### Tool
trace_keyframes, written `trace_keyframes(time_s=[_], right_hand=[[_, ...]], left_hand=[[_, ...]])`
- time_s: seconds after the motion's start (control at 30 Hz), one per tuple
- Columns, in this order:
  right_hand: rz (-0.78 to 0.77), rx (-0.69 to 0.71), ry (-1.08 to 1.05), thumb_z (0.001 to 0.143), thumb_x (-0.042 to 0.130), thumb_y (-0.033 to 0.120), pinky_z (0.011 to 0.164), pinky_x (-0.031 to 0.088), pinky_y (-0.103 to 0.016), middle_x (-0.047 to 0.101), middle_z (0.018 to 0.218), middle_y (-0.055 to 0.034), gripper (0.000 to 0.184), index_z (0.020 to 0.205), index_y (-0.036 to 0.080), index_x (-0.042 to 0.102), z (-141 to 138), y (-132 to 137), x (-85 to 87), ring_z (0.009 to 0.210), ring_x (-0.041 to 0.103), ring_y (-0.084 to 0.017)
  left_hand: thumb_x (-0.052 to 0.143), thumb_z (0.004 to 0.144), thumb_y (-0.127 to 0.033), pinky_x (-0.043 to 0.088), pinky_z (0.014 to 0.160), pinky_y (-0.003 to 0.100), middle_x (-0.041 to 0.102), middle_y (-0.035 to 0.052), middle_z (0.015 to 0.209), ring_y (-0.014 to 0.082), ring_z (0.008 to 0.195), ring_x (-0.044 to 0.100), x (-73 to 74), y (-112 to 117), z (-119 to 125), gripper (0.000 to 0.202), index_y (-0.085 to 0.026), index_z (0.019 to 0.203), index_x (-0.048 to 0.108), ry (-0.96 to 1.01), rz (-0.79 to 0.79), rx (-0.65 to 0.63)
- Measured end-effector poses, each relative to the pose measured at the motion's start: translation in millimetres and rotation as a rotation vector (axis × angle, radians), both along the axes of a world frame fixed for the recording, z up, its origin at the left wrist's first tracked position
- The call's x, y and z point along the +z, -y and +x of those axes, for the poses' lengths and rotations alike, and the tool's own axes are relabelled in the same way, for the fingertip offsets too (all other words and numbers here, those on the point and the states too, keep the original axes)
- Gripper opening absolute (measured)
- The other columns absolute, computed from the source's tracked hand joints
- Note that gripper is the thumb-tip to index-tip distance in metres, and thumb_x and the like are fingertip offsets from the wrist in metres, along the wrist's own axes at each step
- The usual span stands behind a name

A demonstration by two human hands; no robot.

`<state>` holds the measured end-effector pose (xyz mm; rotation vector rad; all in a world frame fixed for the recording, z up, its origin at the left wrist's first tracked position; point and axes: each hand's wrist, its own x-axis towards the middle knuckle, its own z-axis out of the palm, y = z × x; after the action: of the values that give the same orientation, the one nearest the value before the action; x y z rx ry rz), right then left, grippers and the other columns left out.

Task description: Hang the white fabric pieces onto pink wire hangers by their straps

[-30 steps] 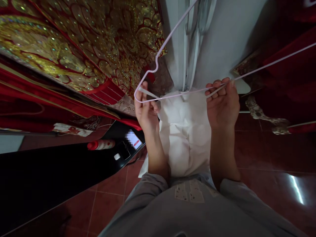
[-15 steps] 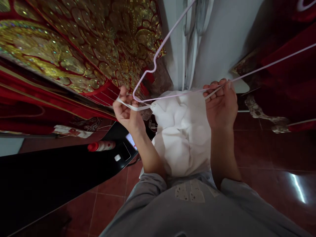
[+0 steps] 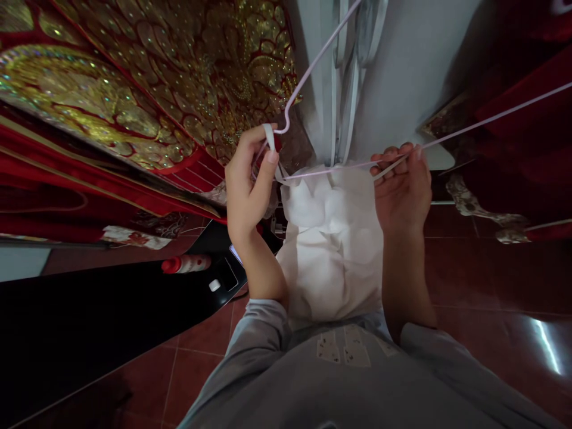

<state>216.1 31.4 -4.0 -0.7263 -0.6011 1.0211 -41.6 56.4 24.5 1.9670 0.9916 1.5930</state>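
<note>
A pale pink clothes hanger (image 3: 313, 63) stretches across in front of me, its lower bar passing between my hands. My left hand (image 3: 251, 179) is closed at the hanger's left corner, with a white strap (image 3: 270, 136) looped over the forefinger and pinched by the thumb near the hanger's notch. My right hand (image 3: 404, 185) grips the bar farther right, fingers curled around it together with a second thin strap (image 3: 389, 168). Below the bar hangs a white garment (image 3: 333, 238) with moulded cups, reaching down towards my body.
Red and gold sequined garments (image 3: 134, 119) hang at the left, and dark red clothing (image 3: 527, 137) at the right. On a black table (image 3: 89, 316) lie a red-capped bottle (image 3: 186, 263), a phone (image 3: 224, 273) and a small white case (image 3: 214, 285). Pale doors with handles (image 3: 353, 89) stand ahead.
My left hand has moved up and right, bringing the white strap over the hanger's left corner up to its notch. The right hand stays nearly in place.
</note>
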Motion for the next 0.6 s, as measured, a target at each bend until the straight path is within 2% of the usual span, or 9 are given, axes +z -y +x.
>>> trace_keyframes(time_s=[0.17,0.27,0.37,0.47,0.53,0.6], right_hand=[[-0.003,0.000,0.061,0.090,0.078,0.061,0.082,0.067,-0.037,0.070,0.087,-0.0019,0.031,0.090,0.031,0.071,2,-5,-8.4,0.095,0.073,-0.021],[0.031,0.044,0.068,0.094,0.076,0.060,0.083,0.066,-0.036,0.069,0.089,-0.0009,0.029,0.092,0.032,0.069,2,-5,-12.1,0.096,0.074,-0.019],[0.054,0.076,0.054,0.094,0.077,0.056,0.079,0.064,-0.031,0.070,0.090,0.0003,0.026,0.091,0.031,0.070,2,-5,-14.8,0.095,0.075,-0.017],[0.066,0.088,0.054,0.094,0.077,0.058,0.077,0.064,-0.030,0.071,0.091,0.0008,0.027,0.091,0.031,0.071,3,-5,-16.7,0.095,0.076,-0.016],[0.067,0.088,0.049,0.094,0.078,0.059,0.078,0.065,-0.030,0.071,0.091,0.0006,0.028,0.091,0.032,0.072,2,-5,-16.5,0.096,0.076,-0.016],[0.061,0.087,0.040,0.091,0.081,0.058,0.078,0.065,-0.029,0.072,0.091,0.0002,0.028,0.090,0.031,0.073,1,-4,-14.7,0.096,0.076,-0.015]], left_hand=[[0.074,0.101,-0.062,0.048,0.080,0.034,0.065,0.0032,0.085,0.0218,0.077,0.054,16.8,-7,6,0.038,-0.025,0.109,0.083,0.029,-0.090,-0.010],[0.071,0.105,-0.054,0.044,0.076,0.032,0.058,0.0021,0.079,0.0203,0.075,0.050,26.0,-10,16,0.035,-0.022,0.092,0.080,0.083,-0.136,-0.012],[0.076,0.103,-0.042,0.045,0.077,0.030,0.059,0.0019,0.076,0.0181,0.076,0.052,29.7,-10,24,0.032,-0.020,0.081,0.077,0.212,-0.196,0.040],[0.085,0.099,-0.034,0.046,0.071,0.027,0.059,0.0000,0.074,0.0141,0.071,0.053,16.6,-11,27,0.027,-0.018,0.079,0.075,0.387,-0.206,0.094],[0.091,0.096,-0.039,0.047,0.067,0.025,0.059,-0.0026,0.074,0.0121,0.066,0.055,-1.9,-13,29,0.028,-0.020,0.084,0.073,0.511,-0.170,0.118],[0.097,0.087,-0.051,0.051,0.063,0.025,0.061,-0.0047,0.072,0.0119,0.063,0.059,-23.2,-12,35,0.039,-0.023,0.087,0.071,0.675,-0.163,0.119]])
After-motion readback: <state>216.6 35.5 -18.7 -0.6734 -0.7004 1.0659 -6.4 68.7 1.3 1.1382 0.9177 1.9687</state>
